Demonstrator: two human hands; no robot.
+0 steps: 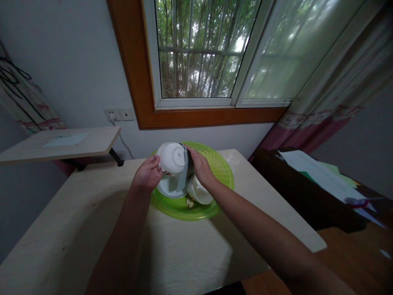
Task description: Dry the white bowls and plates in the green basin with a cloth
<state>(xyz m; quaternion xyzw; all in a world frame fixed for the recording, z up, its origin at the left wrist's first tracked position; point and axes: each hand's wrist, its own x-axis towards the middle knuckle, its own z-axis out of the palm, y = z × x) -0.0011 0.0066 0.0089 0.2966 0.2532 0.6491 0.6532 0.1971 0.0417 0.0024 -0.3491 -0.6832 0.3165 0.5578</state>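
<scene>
My left hand [148, 173] grips a white bowl [169, 157] by its rim. The bowl is tilted on its side, its base turned toward me, and a dark red pattern shows along the lower edge. My right hand [201, 166] is closed on a grey cloth [183, 174] and presses it to the bowl's right side; part of the cloth hangs down. Below them is a round green plastic basket [222, 174]. In it lie a white plate [167, 188], a second white bowl [201, 193] tipped over, and small pale wooden pieces [190, 201] whose kind I cannot make out.
The basket stands on a pale wooden table [181, 246]. At the left a small raised shelf [92, 143] holds a paper sheet. A socket [118, 114] with a plugged cord is on the wall, beside the window [208, 53]. Papers [325, 176] lie on dark furniture at the right.
</scene>
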